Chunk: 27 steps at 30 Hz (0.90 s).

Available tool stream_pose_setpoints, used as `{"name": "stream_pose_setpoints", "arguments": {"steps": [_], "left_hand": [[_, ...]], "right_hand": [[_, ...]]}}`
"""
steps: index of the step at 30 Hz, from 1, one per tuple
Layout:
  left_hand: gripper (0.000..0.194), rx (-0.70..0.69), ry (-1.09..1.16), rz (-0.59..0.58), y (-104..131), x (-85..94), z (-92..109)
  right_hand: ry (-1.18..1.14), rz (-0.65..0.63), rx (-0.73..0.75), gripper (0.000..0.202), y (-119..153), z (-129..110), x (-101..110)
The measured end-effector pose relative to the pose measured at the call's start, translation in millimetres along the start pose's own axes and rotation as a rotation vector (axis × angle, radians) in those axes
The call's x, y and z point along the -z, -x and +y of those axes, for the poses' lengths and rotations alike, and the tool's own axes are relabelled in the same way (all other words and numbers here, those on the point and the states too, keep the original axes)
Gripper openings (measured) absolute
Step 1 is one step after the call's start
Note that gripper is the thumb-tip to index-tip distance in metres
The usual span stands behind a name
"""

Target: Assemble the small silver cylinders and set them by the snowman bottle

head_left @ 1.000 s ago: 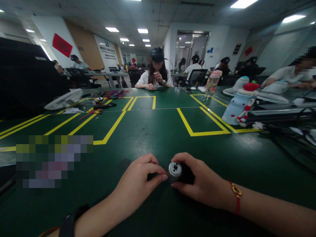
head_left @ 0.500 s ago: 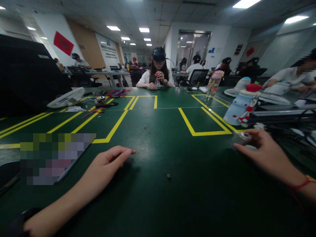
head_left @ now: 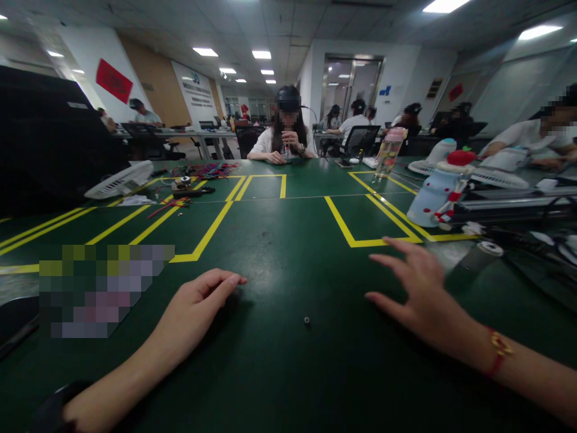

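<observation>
A small dark ring-like part lies on the green table between my hands. My left hand rests on the table to its left, fingers pressed together, and whether something small is in them is hidden. To the part's right, my right hand is spread over the table with nothing in it. A grey cylinder with a pale top stands beyond my right hand, at the right, and nothing touches it.
At the left are a blurred-out flat object, a white fan and a pile of coloured wires. A blue bottle with a red top and a clear bottle stand at the right. A person sits opposite.
My right hand has let go of the grey cylinder at the right and moved left, its fingers now spread. My left hand has hardly moved.
</observation>
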<state>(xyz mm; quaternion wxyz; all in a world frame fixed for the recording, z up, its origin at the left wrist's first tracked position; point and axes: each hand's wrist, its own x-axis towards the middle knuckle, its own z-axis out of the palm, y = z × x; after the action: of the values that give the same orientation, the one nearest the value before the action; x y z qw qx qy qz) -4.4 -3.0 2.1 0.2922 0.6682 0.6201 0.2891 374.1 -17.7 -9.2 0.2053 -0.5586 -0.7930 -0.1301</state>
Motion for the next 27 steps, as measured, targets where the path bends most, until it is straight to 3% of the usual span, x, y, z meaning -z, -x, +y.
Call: {"name": "stream_pose_setpoints", "arguments": {"steps": [2, 4, 7, 9, 11, 15, 17, 20, 23, 27], "left_hand": [[0.038, 0.001, -0.005, 0.0, 0, 0.0, 1], [0.038, 0.002, -0.005, -0.008, 0, 0.6, 2], [0.038, 0.0, 0.004, -0.026, 0, 1.6, 1], [0.039, 0.002, 0.013, -0.037, 0, 1.6, 0], [0.04, 0.006, 0.02, -0.042, 1, 1.0, -1], [0.041, 0.022, 0.015, -0.027, 1, -0.8, 0], [0.04, 0.033, 0.012, -0.022, 1, -1.3, 1], [0.04, 0.046, 0.008, -0.036, 0, -0.8, -1], [0.039, 0.058, 0.017, -0.051, 0, 0.7, -6], [0.04, 0.057, 0.026, -0.059, 1, 2.6, -8]], "right_hand": [[-0.224, -0.164, 0.094, 0.056, -10, -49, -5], [-0.365, -0.241, 0.151, 0.046, -18, -82, -8], [-0.445, -0.25, 0.181, 0.021, -25, -93, -7], [-0.46, -0.219, 0.137, 0.02, -27, -76, -1], [-0.414, -0.104, 0.051, 0.02, -27, -43, 10], [-0.044, 0.224, -0.107, 0.022, -18, 55, 36], [0.175, 0.232, -0.288, 0.025, -10, 106, 46], [0.26, 0.039, -0.685, 0.029, 3, 159, 52], [0.183, -0.087, -0.869, 0.031, 9, 175, 52], [0.123, -0.082, -0.861, 0.033, 7, 164, 53]]}}
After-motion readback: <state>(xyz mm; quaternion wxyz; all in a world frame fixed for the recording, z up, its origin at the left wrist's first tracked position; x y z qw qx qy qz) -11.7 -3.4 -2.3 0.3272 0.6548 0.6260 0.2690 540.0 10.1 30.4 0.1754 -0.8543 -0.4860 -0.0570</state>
